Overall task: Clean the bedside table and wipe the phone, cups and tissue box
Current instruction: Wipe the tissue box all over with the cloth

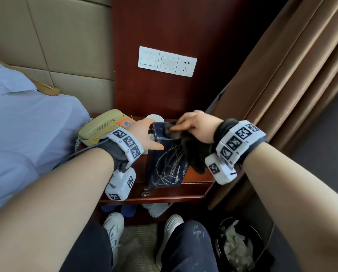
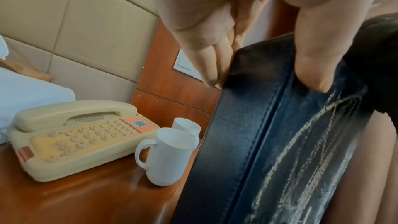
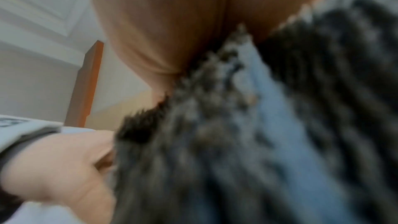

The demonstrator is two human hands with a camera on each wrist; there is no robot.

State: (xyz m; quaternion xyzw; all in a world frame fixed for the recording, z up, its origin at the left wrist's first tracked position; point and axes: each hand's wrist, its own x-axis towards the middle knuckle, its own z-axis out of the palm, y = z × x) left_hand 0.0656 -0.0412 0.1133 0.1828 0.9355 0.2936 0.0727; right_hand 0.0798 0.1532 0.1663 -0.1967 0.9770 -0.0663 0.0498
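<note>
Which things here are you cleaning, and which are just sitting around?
For the job:
- tissue box, held by the left hand
- cloth, gripped by the right hand
- phone
- two cups
- table

Just lying about:
- bin
- curtain
- switches
- slippers under the table

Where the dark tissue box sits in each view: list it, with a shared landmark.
Head: tissue box center, tilted on the table's front edge, between both hands.
Left wrist: tissue box fills the right half, under fingers and thumb.
Right wrist: not clearly visible; the cloth covers it.
Landmark: the cloth.
</note>
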